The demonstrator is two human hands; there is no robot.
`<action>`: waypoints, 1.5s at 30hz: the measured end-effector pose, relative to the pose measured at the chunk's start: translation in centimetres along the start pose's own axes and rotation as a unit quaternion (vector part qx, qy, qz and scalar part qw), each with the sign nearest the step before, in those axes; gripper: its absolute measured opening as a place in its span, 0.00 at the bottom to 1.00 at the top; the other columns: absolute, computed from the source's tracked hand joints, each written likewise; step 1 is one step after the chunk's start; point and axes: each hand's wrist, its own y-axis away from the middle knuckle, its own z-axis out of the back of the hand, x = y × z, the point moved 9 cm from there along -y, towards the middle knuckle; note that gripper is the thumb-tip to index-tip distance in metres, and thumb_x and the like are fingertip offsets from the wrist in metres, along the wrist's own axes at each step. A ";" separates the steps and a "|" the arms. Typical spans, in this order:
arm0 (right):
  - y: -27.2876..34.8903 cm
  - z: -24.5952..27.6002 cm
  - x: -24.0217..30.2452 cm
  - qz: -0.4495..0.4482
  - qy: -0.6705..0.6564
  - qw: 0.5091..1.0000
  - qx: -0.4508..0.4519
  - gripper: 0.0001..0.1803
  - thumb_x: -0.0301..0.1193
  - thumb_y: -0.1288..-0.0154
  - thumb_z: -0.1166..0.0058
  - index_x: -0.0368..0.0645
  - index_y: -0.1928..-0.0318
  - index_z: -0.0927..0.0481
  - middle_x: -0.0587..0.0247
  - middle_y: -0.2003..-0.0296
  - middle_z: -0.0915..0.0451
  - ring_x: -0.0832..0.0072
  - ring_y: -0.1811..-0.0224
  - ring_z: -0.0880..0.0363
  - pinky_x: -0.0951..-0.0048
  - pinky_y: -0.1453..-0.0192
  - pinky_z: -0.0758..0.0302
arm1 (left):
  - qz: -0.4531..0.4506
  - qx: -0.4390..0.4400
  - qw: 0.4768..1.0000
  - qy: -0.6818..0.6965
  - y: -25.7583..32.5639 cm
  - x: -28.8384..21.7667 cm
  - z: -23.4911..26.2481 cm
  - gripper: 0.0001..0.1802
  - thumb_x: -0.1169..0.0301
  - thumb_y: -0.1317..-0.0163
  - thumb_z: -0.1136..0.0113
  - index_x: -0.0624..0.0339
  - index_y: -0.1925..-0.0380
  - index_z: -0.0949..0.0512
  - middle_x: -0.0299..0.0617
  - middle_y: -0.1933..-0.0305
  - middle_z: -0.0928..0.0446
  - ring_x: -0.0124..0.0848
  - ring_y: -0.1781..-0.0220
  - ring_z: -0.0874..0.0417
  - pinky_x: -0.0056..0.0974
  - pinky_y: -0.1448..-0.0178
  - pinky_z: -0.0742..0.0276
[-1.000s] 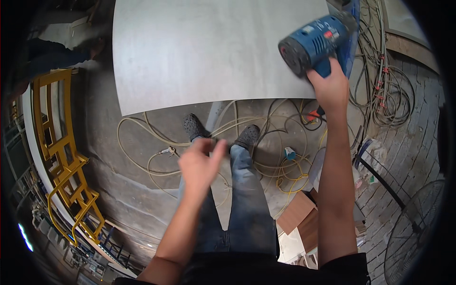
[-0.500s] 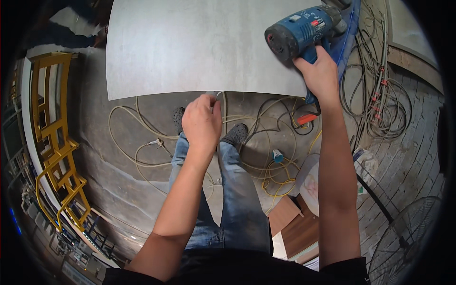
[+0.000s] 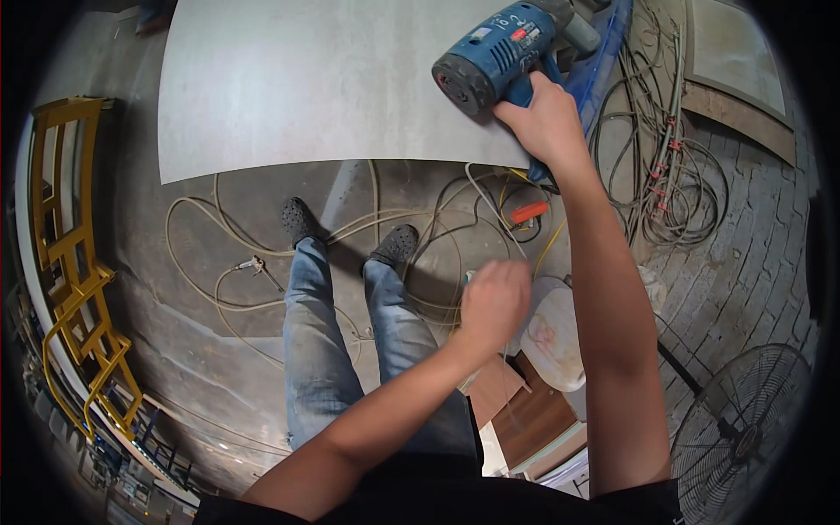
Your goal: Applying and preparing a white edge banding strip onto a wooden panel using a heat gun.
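My right hand [image 3: 553, 122] is wrapped round the handle of a blue heat gun [image 3: 503, 48], held over the near right part of a large pale grey panel [image 3: 306, 87]. The tool's grey nozzle points toward the far right, past the panel's right side. From the panel's near edge a thin pale strip [image 3: 499, 217] bends down toward me. My left hand [image 3: 495, 302] is closed on the strip's near end, low in front of my right forearm. The fingertips are turned away and partly hidden.
Hoses [image 3: 197, 206] lie looped on the floor round my feet. Coiled dark cables [image 3: 691, 214] are at the right. A yellow metal frame [image 3: 74, 236] stands left; a fan [image 3: 744, 437] stands near right. Beside my legs are a white rounded thing [image 3: 553, 337] and brown boards [image 3: 525, 420].
My left hand has moved from the panel's near edge back toward me and right, drawing the strip out. The heat gun stays in my right hand. The view has shifted right.
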 end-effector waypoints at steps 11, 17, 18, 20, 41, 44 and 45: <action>-0.4 0.3 -0.4 -0.001 0.041 0.996 0.073 0.29 0.42 0.52 0.37 0.29 0.56 0.24 0.35 0.60 0.20 0.46 0.54 0.21 0.59 0.48 0.25 | -0.010 0.402 0.877 0.262 21.1 -11.2 -14.1 0.04 0.72 0.47 0.45 0.59 0.72 0.24 0.45 0.69 0.24 0.42 0.61 0.21 0.44 0.59 0.24; -0.3 0.7 -0.3 0.048 0.080 0.993 0.066 0.31 0.43 0.53 0.38 0.31 0.54 0.23 0.38 0.59 0.19 0.49 0.54 0.20 0.60 0.48 0.25 | -0.224 0.399 0.883 0.103 18.9 -9.5 -11.3 0.09 0.70 0.46 0.47 0.55 0.65 0.22 0.41 0.66 0.24 0.38 0.60 0.22 0.42 0.53 0.27; -0.5 0.7 -0.3 0.046 0.076 0.994 0.065 0.31 0.43 0.53 0.38 0.31 0.54 0.23 0.38 0.59 0.19 0.49 0.54 0.20 0.60 0.48 0.25 | -0.238 0.374 0.893 0.075 17.1 -8.2 -10.0 0.08 0.70 0.47 0.46 0.54 0.66 0.22 0.40 0.66 0.24 0.37 0.60 0.22 0.42 0.52 0.27; -0.5 0.7 0.1 0.057 0.066 0.994 0.063 0.30 0.43 0.53 0.39 0.31 0.54 0.23 0.38 0.59 0.19 0.49 0.54 0.20 0.60 0.48 0.25 | -0.238 0.266 0.931 0.074 13.3 -4.9 -6.1 0.07 0.70 0.50 0.44 0.53 0.69 0.23 0.38 0.66 0.24 0.36 0.60 0.22 0.42 0.53 0.27; 21.9 4.0 -13.6 -0.101 -0.467 0.844 -0.243 0.19 0.19 0.39 0.44 0.39 0.47 0.30 0.63 0.60 0.23 0.75 0.66 0.23 0.73 0.65 0.25 | 0.084 0.009 0.951 -0.297 7.9 16.8 29.7 0.22 0.86 0.51 0.42 0.62 0.53 0.26 0.47 0.61 0.26 0.40 0.66 0.24 0.37 0.61 0.25; 27.3 0.4 -15.8 -0.280 -0.435 0.849 -0.113 0.20 0.21 0.45 0.40 0.38 0.51 0.28 0.65 0.67 0.23 0.76 0.69 0.24 0.75 0.68 0.27 | 0.148 0.013 0.947 -0.284 9.5 19.2 30.3 0.22 0.84 0.50 0.41 0.61 0.52 0.26 0.42 0.65 0.28 0.31 0.71 0.29 0.35 0.66 0.28; 29.1 -1.5 -17.4 -0.338 -0.385 0.856 -0.072 0.19 0.23 0.48 0.39 0.37 0.54 0.26 0.66 0.70 0.23 0.75 0.70 0.24 0.75 0.68 0.28 | 0.211 0.042 0.942 -0.256 10.1 20.1 30.0 0.22 0.82 0.50 0.40 0.61 0.51 0.26 0.40 0.67 0.28 0.29 0.72 0.29 0.34 0.66 0.29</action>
